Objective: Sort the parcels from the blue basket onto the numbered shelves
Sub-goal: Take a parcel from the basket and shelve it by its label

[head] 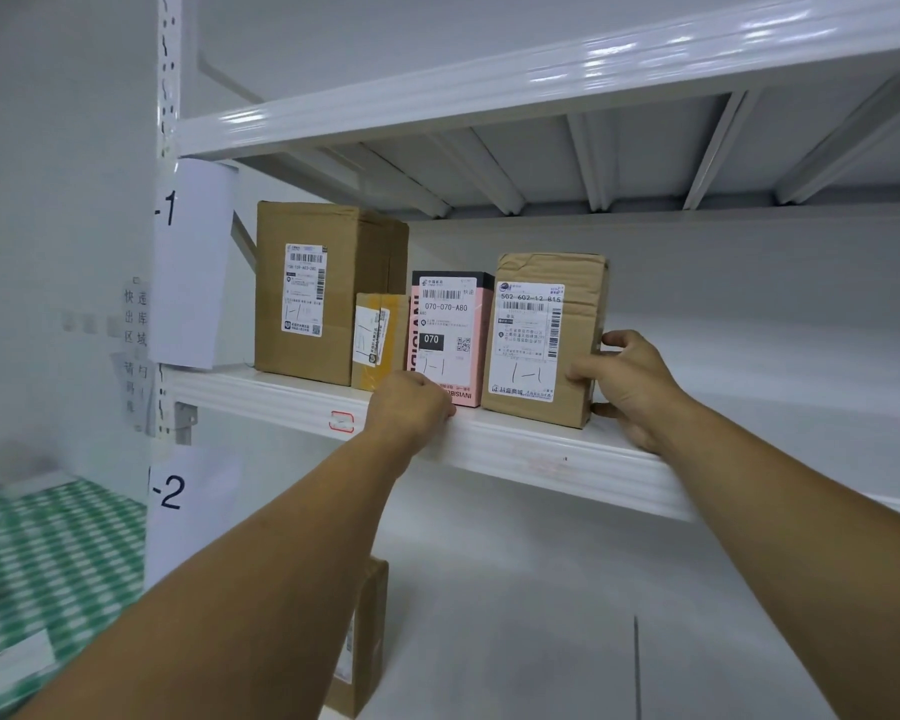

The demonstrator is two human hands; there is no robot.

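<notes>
Right hand (627, 379) gripping end parcel (541, 335), four parcels (448, 335) shelved

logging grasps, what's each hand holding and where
The right hand grips the rightmost brown parcel by its right edge. The left hand is a fist on the shelf lip, holding nothing.

Left grip (411, 407) balled into a fist; right grip (625, 384) curled, clasping.

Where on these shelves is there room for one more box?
The shelf marked 1 is bare right of the brown parcel that the right hand holds. Its left end is crowded, from the big box to that parcel. The lower shelf is bare right of its lone box too.
</notes>
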